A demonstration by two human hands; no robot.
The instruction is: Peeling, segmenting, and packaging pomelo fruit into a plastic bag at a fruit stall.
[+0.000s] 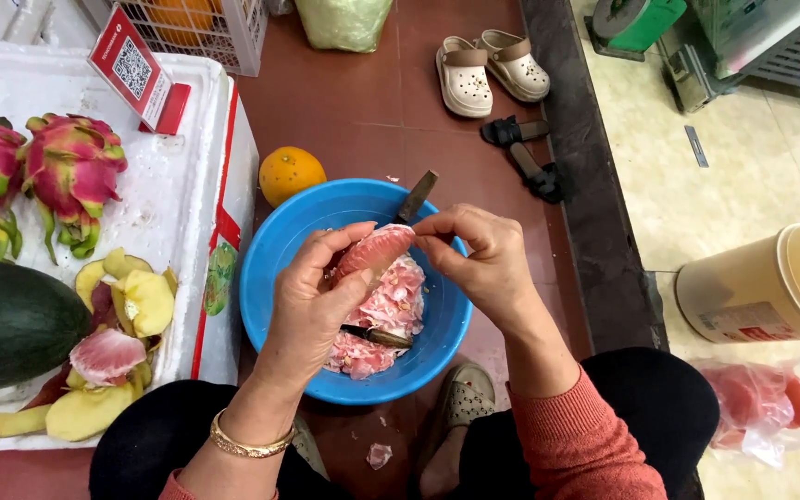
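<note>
Red-and-white sign card (136, 69) stands on white foam box (187, 185).

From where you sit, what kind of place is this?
Probably a fruit stall or small shop. Pink dragon fruits and a dark green melon lie on a white foam box, and both hands peel a pink pomelo segment over a blue plastic bowl.
</note>
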